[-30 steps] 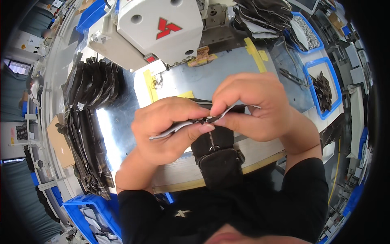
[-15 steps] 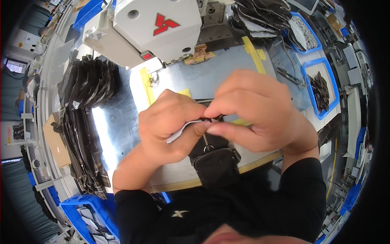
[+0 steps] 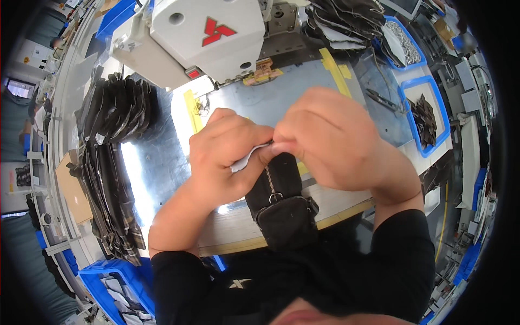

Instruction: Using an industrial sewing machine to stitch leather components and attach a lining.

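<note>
Both hands meet above the work table, in front of a white sewing machine (image 3: 200, 62). My left hand (image 3: 222, 157) is closed on a folded fabric piece; its pale side (image 3: 246, 161) shows between thumb and fingers. Against the same spot, my right hand (image 3: 336, 143) is closed, thumb and forefinger pinched at the piece's dark end. Whatever lies between those right fingertips is hidden. Below the hands, a black zippered bag (image 3: 281, 203) with a metal ring lies across the table's near edge, against my dark shirt.
Dark fabric pieces (image 3: 116, 108) are stacked at the left, above long dark strips (image 3: 103, 189). More dark pieces (image 3: 344, 24) lie at the back right. Blue-rimmed trays (image 3: 445, 116) stand on the right, near snips (image 3: 382, 98). A blue crate (image 3: 97, 281) sits low at the left.
Both hands have shifted slightly away from me. The right thumb and forefinger, apart with a dark bit between them before, are now pressed together. More of the black bag shows.
</note>
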A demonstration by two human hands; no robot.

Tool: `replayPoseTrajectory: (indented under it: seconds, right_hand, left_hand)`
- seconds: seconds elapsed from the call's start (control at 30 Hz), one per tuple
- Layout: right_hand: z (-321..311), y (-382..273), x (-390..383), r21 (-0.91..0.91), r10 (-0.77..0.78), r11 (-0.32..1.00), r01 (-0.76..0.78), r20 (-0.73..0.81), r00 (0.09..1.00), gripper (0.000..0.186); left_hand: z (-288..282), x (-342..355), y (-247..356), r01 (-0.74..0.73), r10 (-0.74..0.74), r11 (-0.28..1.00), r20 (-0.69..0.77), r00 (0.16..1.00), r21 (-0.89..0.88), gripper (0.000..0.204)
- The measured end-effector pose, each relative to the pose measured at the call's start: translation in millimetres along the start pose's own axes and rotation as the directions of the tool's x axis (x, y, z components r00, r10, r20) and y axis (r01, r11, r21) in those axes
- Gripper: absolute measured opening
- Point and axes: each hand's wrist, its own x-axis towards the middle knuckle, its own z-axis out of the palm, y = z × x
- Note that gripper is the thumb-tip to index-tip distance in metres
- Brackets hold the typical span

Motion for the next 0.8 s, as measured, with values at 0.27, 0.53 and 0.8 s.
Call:
replayPoseTrajectory:
  seconds: [0.27,0.53,0.8]
  right_hand:
    - [28.4,45.6,-8.9,0.671,0.637,0.468,-0.575,0.195,0.746,0.026]
    - [64.9,98.3,-47.1,0.497,0.817,0.353,-0.793,0.249,0.520,0.023]
    - [57.3,97.3,-38.6,-0.249,0.734,0.675,-0.694,0.140,0.664,0.030]
  left_hand:
    - [18.9,11.2,-17.4,0.555,-0.670,0.641,-0.035,0.741,-0.530,0.019]
    - [57.9,15.6,-77.0,0.613,-0.777,0.214,0.248,0.579,-0.761,0.022]
    - [50.0,3.2,-80.9,0.767,-0.757,0.638,0.128,0.641,-0.068,0.053]
